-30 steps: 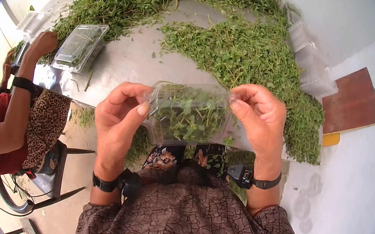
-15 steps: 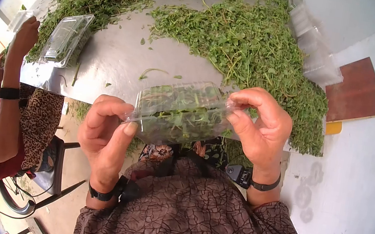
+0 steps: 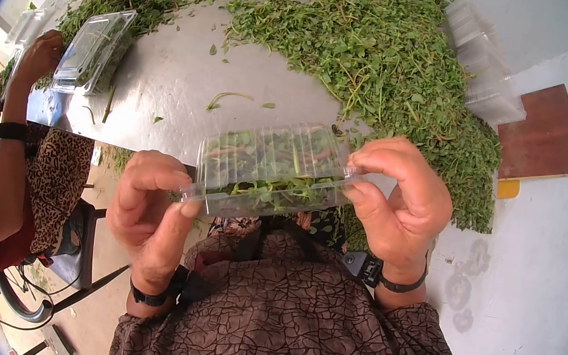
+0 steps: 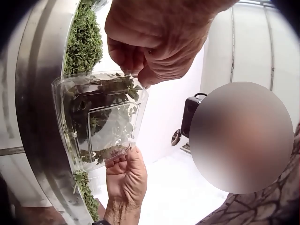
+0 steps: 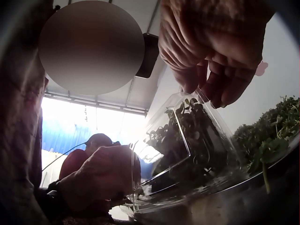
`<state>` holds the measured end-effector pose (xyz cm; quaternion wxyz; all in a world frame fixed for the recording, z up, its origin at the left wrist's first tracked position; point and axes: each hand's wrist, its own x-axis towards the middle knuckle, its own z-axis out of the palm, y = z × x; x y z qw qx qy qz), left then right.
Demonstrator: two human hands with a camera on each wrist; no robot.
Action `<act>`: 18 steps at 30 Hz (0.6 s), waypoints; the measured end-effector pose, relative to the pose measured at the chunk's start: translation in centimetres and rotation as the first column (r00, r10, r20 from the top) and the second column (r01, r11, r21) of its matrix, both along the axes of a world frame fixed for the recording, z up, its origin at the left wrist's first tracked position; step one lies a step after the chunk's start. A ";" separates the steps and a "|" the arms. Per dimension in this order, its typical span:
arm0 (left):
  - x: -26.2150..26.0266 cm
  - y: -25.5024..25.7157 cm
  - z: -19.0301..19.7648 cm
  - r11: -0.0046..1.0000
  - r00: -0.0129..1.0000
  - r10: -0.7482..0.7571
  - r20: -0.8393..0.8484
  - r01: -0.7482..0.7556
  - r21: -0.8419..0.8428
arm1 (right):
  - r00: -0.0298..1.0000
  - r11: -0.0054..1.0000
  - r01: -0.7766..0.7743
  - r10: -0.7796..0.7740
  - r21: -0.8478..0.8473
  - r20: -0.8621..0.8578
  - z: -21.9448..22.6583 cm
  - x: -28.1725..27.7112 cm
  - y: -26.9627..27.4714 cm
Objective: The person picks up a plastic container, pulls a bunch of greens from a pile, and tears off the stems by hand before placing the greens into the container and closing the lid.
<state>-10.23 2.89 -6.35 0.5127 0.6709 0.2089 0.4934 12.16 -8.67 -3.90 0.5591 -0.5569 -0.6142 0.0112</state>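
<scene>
A clear plastic box (image 3: 274, 169) with leafy green stems inside is held up off the near edge of the metal table, its lid over the greens. The left hand (image 3: 154, 213) pinches the box's left end between thumb and fingers. At the other end the right hand (image 3: 405, 199) pinches the rim the same way. The left wrist view shows the box (image 4: 108, 122) from beneath, between the left hand (image 4: 161, 40) and the right hand (image 4: 125, 180). In the right wrist view, the right hand (image 5: 215, 51) grips a corner of the box (image 5: 187, 145).
Loose greens (image 3: 382, 60) cover much of the metal table (image 3: 165, 86). A filled box (image 3: 94, 50) lies at the left, beside another person's arm (image 3: 5, 173). Clear containers (image 3: 484, 68) stand along the right edge, near a reddish-brown board (image 3: 543, 135).
The held box has tilted, with its ribbed side turned into view, and shifted slightly left. The left hand has moved left and down; both hands keep their pinch. The table appears farther left and up.
</scene>
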 end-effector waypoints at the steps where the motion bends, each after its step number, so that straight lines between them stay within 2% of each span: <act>1: -0.1 -0.1 0.1 1.000 1.000 0.005 -0.012 -0.005 0.003 | 1.000 1.000 -0.002 0.002 0.009 0.009 0.0 0.0 0.0; 11: -0.3 0.0 0.0 0.999 0.999 0.010 -0.048 -0.008 0.054 | 0.998 0.999 -0.005 0.003 0.046 0.064 0.0 -0.1 0.1; 18: -0.1 -0.1 -0.3 0.997 1.000 0.024 -0.014 -0.023 0.074 | 0.995 0.997 0.035 -0.041 0.065 0.095 -0.1 -0.4 0.1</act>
